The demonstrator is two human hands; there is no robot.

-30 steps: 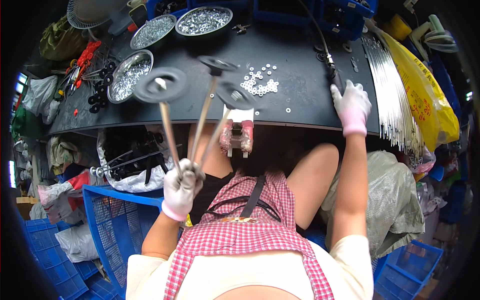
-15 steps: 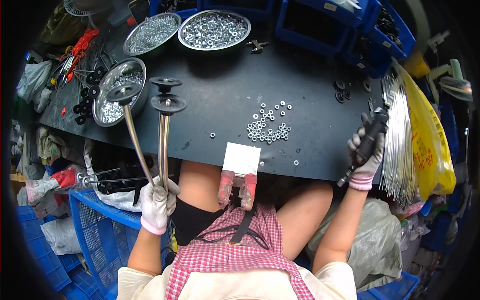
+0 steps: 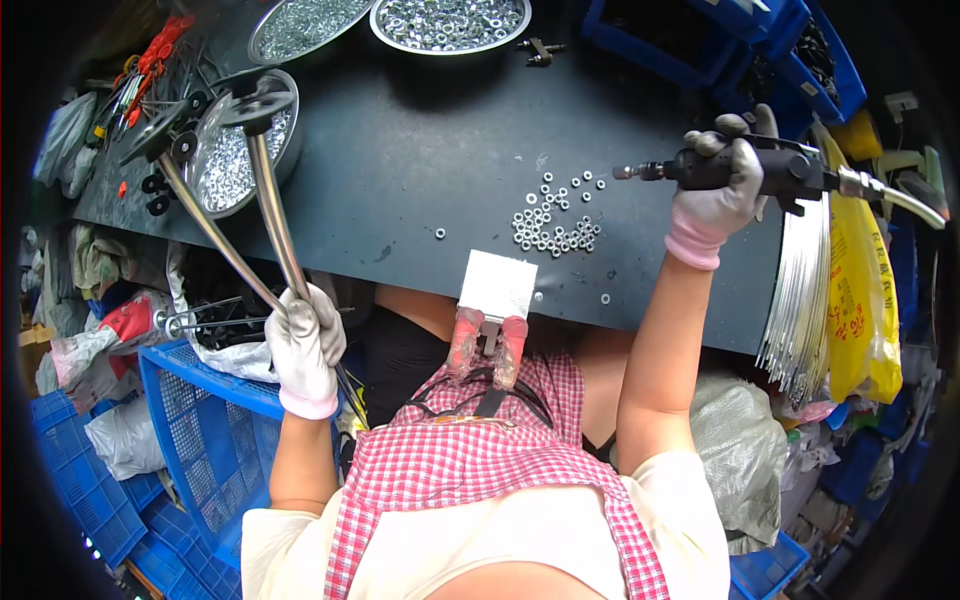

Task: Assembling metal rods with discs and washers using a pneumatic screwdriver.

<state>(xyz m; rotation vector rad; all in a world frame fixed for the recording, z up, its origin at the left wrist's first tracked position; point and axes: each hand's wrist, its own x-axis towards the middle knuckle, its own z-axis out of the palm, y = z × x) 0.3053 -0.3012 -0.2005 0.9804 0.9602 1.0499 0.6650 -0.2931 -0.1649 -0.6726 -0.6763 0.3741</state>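
My left hand (image 3: 305, 350), in a whitish glove, is closed around shiny metal rods (image 3: 277, 215) that slant up and left, with black round discs (image 3: 258, 108) on their upper ends. My right hand (image 3: 718, 190), gloved too, grips a black air screwdriver (image 3: 800, 172) above the right side of the table. Its tip points left, and a hose (image 3: 900, 200) leaves its rear end. Between my hands, a white block (image 3: 497, 285) sits at the table's front edge, with a red-handled clamp (image 3: 463, 345) below it. Just beyond lies a cluster of small nuts (image 3: 555, 225).
Metal bowls of small hardware, one (image 3: 285, 165) behind the rods and one (image 3: 450, 45) at the back, stand on the dark table (image 3: 400, 150). Blue bins (image 3: 660, 45) line the far right. Thin rods (image 3: 797, 300) and a yellow bag (image 3: 865, 330) lie at the right edge.
My right hand has raised the air screwdriver up and away from me, turning it level with its tip to the left. The rods in my left hand have tilted further left. The view has shifted slightly.
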